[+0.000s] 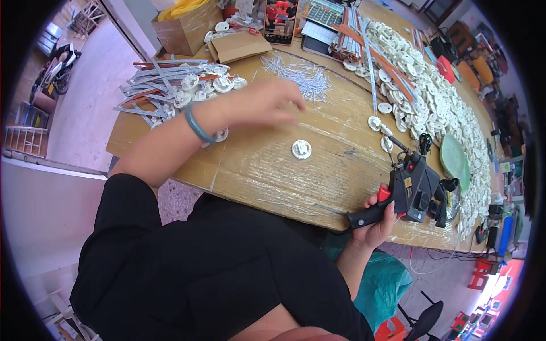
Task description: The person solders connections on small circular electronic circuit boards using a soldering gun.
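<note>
My right hand grips the handle of a black soldering gun with a red trigger, near the front right of the table. Its thin nozzle slants up and left toward a small white round plastic part. My left hand, a little blurred, hovers over the table with thumb and fingers apart and nothing visible between them. Just below it, a single white round plastic part lies on the tabletop. Beyond that hand are scattered thin white wire pieces.
Metal strips with white round parts lie piled at the left. A large heap of white parts covers the right side, beside a green dish. A phone, a calculator and a cardboard box stand at the back.
</note>
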A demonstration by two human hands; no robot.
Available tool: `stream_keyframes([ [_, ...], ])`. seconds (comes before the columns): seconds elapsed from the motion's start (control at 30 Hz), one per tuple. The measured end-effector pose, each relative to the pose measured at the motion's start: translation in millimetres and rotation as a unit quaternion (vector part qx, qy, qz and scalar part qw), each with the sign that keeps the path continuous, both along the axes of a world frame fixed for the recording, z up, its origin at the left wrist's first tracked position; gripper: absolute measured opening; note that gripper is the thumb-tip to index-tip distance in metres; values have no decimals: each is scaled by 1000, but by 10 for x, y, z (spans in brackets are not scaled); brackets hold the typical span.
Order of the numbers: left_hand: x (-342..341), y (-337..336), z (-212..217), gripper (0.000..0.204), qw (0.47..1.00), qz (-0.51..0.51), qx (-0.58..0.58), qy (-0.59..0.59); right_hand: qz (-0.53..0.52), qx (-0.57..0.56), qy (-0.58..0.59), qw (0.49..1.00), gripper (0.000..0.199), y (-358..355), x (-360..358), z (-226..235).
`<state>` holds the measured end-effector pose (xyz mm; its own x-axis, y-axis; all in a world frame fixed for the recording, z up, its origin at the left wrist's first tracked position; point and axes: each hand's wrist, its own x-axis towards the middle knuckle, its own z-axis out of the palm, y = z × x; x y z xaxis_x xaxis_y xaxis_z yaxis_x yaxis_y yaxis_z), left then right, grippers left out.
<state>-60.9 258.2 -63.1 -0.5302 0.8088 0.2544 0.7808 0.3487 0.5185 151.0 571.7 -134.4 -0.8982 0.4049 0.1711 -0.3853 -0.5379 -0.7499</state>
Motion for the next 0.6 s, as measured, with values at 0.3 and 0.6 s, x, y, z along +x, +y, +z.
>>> stream_keyframes([
  [0.3, -511, -22, -237, 33, 986, 81, -140, -52, 4, -3, -4, 1000, 44, 10, -4, -7],
  [0.6, -746, 25, -343, 16, 981, 91, -87, -147, 7, -5, -6, 1000, 43, -6, -20, 5],
])
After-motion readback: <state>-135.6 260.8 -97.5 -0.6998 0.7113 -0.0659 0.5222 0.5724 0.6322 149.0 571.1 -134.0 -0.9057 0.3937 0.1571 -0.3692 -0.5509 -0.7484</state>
